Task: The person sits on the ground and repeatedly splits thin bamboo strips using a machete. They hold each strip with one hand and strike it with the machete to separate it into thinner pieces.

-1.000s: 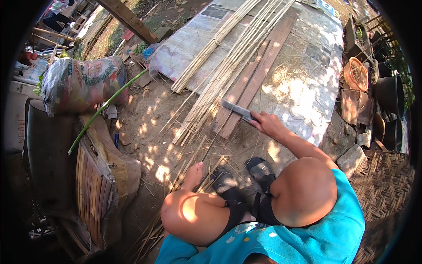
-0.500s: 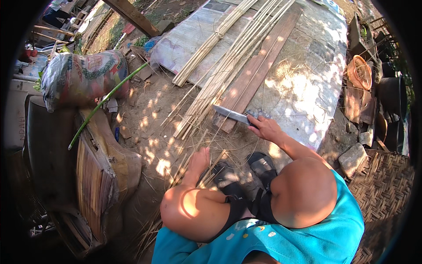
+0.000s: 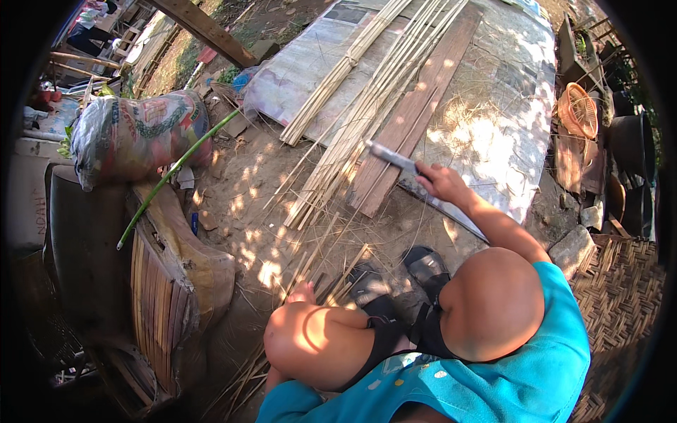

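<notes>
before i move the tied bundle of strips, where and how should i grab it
Probably around the tie, from above and the left: there the bundle is bound together, so it should lift as one. It lies lengthwise on the sheet, with loose strips along its right, leaving the left side freer.

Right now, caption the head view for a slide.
The right hand holds a knife over brown wood beside pale strips.
</notes>
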The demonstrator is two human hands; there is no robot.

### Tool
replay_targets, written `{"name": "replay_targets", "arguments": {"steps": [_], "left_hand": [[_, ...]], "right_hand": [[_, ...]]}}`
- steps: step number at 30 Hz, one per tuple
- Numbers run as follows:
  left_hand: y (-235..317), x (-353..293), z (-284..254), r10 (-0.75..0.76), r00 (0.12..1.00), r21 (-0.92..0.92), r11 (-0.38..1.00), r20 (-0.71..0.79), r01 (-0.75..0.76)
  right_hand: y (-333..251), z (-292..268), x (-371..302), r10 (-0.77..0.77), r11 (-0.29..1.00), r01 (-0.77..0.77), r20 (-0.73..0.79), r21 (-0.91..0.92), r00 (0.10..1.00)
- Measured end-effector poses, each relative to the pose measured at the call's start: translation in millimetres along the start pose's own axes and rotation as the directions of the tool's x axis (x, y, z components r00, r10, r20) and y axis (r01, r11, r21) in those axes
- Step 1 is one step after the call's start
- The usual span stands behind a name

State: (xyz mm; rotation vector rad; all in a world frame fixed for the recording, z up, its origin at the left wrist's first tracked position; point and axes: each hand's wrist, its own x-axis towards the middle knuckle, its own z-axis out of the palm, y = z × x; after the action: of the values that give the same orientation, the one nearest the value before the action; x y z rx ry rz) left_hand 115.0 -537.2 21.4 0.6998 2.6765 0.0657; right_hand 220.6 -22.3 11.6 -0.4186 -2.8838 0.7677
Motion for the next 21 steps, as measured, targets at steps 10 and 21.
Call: {"name": "replay_targets", "arguments": {"steps": [10, 21], "left_hand": [[15.2, 14.2, -19.6, 0.016, 0.997, -0.201, 0.980, 0.080, 0.000], [-31.6, 35.9, -8.2, -0.115, 0.902, -0.454, 0.833, 0.417, 0.317]], "right_hand": [[3.6, -18.2, 1.4, 0.144, 0.988, -0.139, -0.081, 0.074, 0.986], [-9.6, 14.0, -0.9, 0.167, 0.983, -0.161, -0.066, 0.086, 0.984]]}}
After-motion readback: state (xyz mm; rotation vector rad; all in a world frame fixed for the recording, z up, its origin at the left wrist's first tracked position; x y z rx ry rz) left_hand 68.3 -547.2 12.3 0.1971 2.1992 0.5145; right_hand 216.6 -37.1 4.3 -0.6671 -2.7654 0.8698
